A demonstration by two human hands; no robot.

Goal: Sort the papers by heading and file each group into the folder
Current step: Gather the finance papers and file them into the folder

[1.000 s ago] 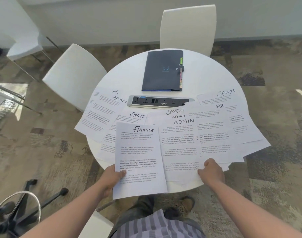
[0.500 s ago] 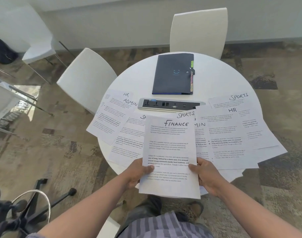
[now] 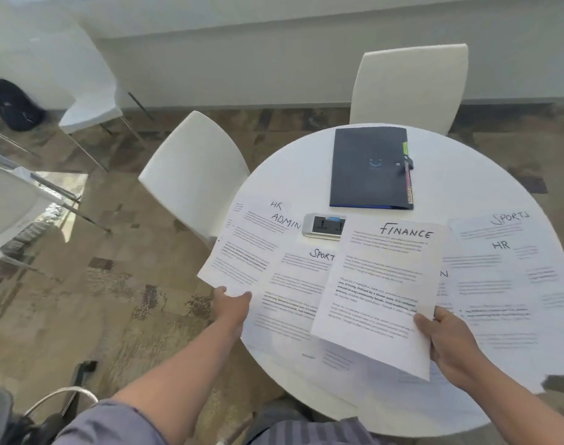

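— What does each hand have hold of?

— The right hand (image 3: 450, 342), at lower right of the frame, pinches the lower right corner of the FINANCE sheet (image 3: 380, 290), thumb on top and the fingers curled out of sight beneath. The sheet sits tilted, lifted over the other papers. The left hand (image 3: 231, 305), left of centre, grips the near edge of the HR ADMIN sheet (image 3: 242, 248), thumb over the paper; its fingers are hidden under the sheet.

— And the arms?

— Both bare forearms reach up from the bottom edge, spread apart in a V.

— What is covered or unclear?

— The FINANCE sheet hides part of a SPORTS sheet (image 3: 293, 284), cutting its heading short, and the right end of the power socket box (image 3: 324, 226). Right of it lie an HR sheet (image 3: 499, 268) and another SPORTS sheet (image 3: 508, 220), both blurred; the body text is unreadable.

— The folder?

— The dark folder (image 3: 369, 168) lies closed at the far side of the round white table (image 3: 467, 175), upper right of centre, apart from the papers. White chairs (image 3: 194, 175) stand behind.
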